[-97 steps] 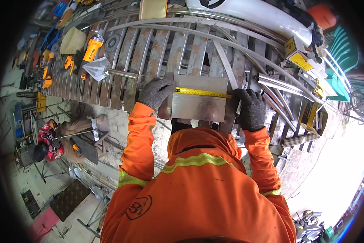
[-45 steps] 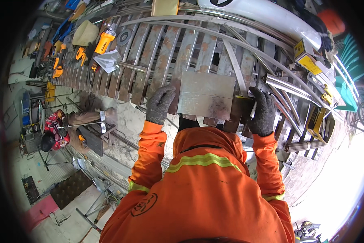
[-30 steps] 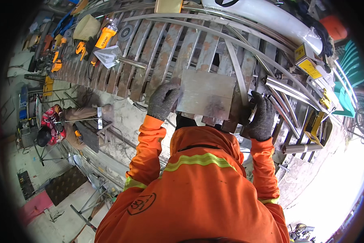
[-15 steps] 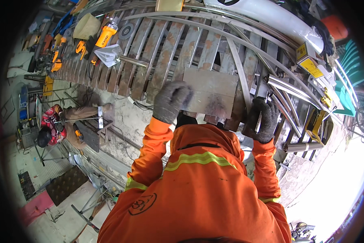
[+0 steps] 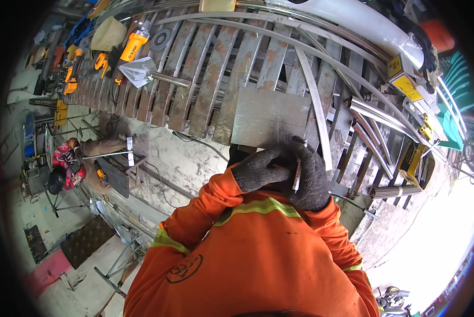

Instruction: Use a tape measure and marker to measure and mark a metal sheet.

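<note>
My two hands, in dark grey knit gloves, meet at the near edge of a flat metal sheet [image 5: 268, 113] that lies on the slatted metal bench. My right hand [image 5: 313, 182] is closed on a slim, white, pen-like stick [image 5: 297, 177]; its exact kind is too small to tell. Against it, my left hand [image 5: 262, 169] has its fingers curled inward, with the fingertips hidden where the hands overlap. Dark smudges mark the sheet's near right part, and a thin line runs across it.
A flat metal bar [image 5: 313, 103] lies right of the sheet, near shiny tubes [image 5: 377, 116] and a yellow box [image 5: 403, 79]. At the left are a yellow angle grinder [image 5: 134, 45], a disc [image 5: 161, 39] and a clear plastic bag [image 5: 138, 71]. Another person [image 5: 68, 166] works at far left.
My left hand has left the sheet's left edge and come right and nearer. My right hand, with the pen-like stick, has moved left to meet it. The sheet has shifted slightly left.
</note>
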A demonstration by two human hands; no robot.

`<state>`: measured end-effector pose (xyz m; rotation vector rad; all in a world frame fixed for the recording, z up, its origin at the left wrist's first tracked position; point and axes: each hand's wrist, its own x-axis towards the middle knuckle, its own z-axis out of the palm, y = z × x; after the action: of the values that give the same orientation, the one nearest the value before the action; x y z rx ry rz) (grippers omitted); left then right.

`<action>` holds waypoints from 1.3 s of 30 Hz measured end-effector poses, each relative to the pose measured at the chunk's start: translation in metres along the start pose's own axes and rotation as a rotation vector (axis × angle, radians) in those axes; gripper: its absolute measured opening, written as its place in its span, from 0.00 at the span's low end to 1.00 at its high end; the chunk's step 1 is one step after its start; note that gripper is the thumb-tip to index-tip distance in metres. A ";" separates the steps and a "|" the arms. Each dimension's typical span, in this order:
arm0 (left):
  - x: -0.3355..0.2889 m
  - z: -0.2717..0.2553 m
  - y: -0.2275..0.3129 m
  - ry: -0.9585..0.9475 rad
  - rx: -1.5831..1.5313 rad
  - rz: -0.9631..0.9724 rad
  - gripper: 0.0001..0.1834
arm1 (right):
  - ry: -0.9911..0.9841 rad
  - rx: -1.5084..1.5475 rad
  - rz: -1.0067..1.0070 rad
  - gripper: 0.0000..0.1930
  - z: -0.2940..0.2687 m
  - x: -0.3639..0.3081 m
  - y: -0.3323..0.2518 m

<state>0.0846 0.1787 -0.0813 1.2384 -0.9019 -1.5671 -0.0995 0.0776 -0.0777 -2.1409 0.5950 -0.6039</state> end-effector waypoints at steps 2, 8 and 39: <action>-0.007 -0.005 -0.003 -0.034 0.136 0.017 0.17 | -0.047 -0.027 0.014 0.45 -0.004 0.001 -0.013; -0.027 -0.014 0.008 -0.113 0.165 -0.092 0.15 | -0.146 0.166 0.042 0.42 -0.010 -0.001 -0.010; 0.030 -0.164 -0.001 0.446 0.624 0.099 0.15 | 0.131 -0.677 0.125 0.07 -0.084 0.031 0.055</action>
<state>0.2419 0.1496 -0.1290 1.8511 -1.1677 -0.8838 -0.1370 -0.0202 -0.0688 -2.6682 1.1208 -0.5205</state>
